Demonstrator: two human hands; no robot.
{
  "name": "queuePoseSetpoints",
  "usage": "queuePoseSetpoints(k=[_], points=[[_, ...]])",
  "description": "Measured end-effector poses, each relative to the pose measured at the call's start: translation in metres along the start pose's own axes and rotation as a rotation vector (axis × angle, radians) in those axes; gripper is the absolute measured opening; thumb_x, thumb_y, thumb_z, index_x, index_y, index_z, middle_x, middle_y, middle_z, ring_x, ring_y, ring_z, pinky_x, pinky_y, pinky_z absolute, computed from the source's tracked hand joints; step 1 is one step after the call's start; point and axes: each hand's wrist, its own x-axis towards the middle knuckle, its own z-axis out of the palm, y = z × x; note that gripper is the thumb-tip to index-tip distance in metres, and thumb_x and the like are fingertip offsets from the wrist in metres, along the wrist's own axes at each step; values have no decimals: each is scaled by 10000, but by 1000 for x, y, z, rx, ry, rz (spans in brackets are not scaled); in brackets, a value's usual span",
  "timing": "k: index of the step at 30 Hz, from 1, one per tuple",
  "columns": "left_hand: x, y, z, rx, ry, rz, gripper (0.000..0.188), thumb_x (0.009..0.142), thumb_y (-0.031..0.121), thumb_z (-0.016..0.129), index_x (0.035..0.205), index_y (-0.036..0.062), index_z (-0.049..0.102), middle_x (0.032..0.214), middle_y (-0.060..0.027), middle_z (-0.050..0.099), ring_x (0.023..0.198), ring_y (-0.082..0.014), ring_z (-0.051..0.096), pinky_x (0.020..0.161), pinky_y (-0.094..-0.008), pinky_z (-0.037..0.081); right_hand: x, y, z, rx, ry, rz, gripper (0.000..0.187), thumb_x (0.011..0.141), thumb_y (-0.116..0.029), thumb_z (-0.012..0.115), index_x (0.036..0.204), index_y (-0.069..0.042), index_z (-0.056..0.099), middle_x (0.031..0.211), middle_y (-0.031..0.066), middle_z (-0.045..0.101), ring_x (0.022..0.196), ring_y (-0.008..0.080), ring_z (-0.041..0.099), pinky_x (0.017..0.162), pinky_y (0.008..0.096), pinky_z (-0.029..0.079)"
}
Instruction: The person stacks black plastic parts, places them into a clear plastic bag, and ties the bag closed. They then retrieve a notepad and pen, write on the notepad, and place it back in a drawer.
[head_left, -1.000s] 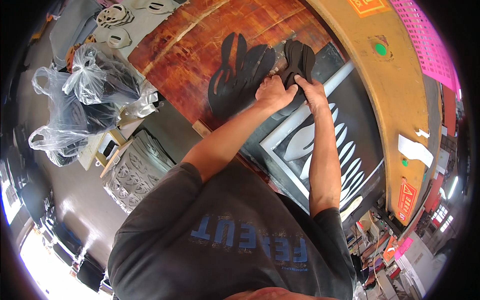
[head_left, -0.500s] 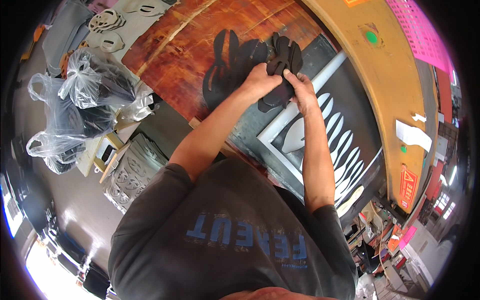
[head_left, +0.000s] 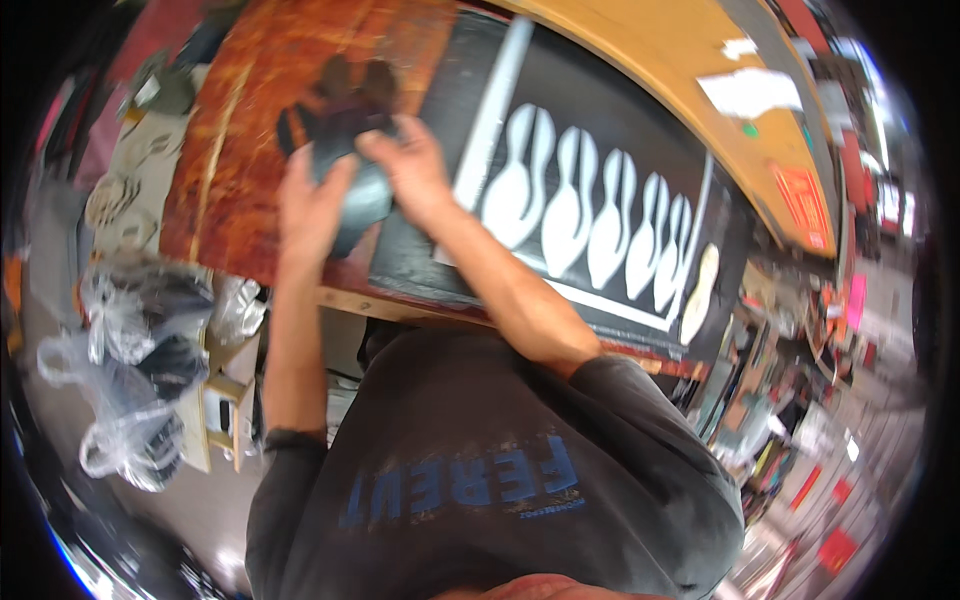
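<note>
Over the reddish-brown board, my left hand (head_left: 315, 205) and my right hand (head_left: 410, 170) are closed around a stack of dark, flat cut pieces (head_left: 350, 125) with rounded lobes. My left hand grips the near left side and my right hand the right side, its thumb lying on top. Motion blurs both hands and the pieces, so single layers do not stand out. To the right, several white looped shapes (head_left: 512, 205), like shoe-upper outlines, lie in a row on a black panel (head_left: 630, 100) edged with white strips.
A curved yellow machine beam (head_left: 640, 60) runs along the far right, with a white paper (head_left: 750, 92) on it. At the left are clear plastic bags (head_left: 130, 430) of dark things and pale cut sheets (head_left: 135, 180). A cream shape (head_left: 702, 295) lies at the panel's right end.
Both hands have moved left with the dark pieces, off the panel's edge onto the reddish-brown board. The view has turned, and more of the white shapes show.
</note>
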Motion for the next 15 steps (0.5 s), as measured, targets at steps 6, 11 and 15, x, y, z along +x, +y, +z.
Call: queuePoseSetpoints(k=[6,11,15], points=[[-26,-12,-50,468,183,-198,730,944,280,801,1509,-70,501,1301,-265,679,1172,-356,672,1044,-453,506,-50,-18,-34,-654,-258,96,393,943,-268,757,1215,7,687,989,167,740,949,254,709,859,391,567],[-100,-2,33,798,-171,359,535,904,147,790,1387,-7,622,1300,-199,670,1286,-403,573,1095,-489,464,-172,-76,-198,-935,-11,-51,384,963,-214,773,1307,-57,710,1241,178,714,1118,277,709,971,394,572],[-146,-7,131,831,-485,576,674,830,156,845,1445,40,596,1390,-146,637,1327,-367,550,1132,-494,441,-284,-141,-329,-1669,322,51,624,911,-261,816,1464,-72,597,1431,211,608,1352,411,546,1147,486,472]])
